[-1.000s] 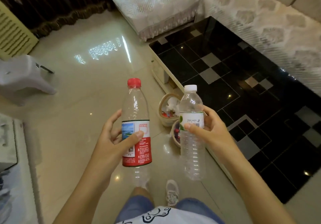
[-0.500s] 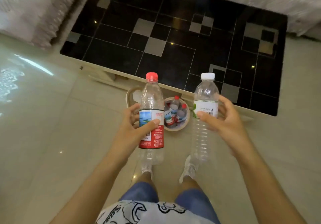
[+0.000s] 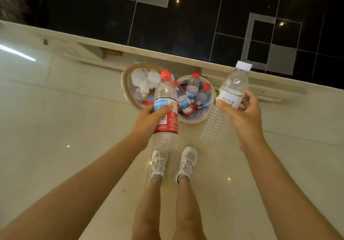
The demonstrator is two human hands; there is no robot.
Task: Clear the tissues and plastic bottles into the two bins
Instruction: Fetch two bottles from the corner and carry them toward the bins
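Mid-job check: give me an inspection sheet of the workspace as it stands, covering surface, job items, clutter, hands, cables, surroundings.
Surface: glossy pale tiled floor; both bins stand on it beside the black tiled table.
Job's things: left bin holds white tissues; right bin holds several red-capped bottles. A red-capped bottle and a white-capped bottle are held above the bins.
Clutter: nothing seen on the floor around the bins.
Grippers: left hand grips the red-capped bottle at its label; right hand grips the white-capped bottle, tilted.
Cables: nothing seen.
Surroundings: the person's shoes just short of the bins.
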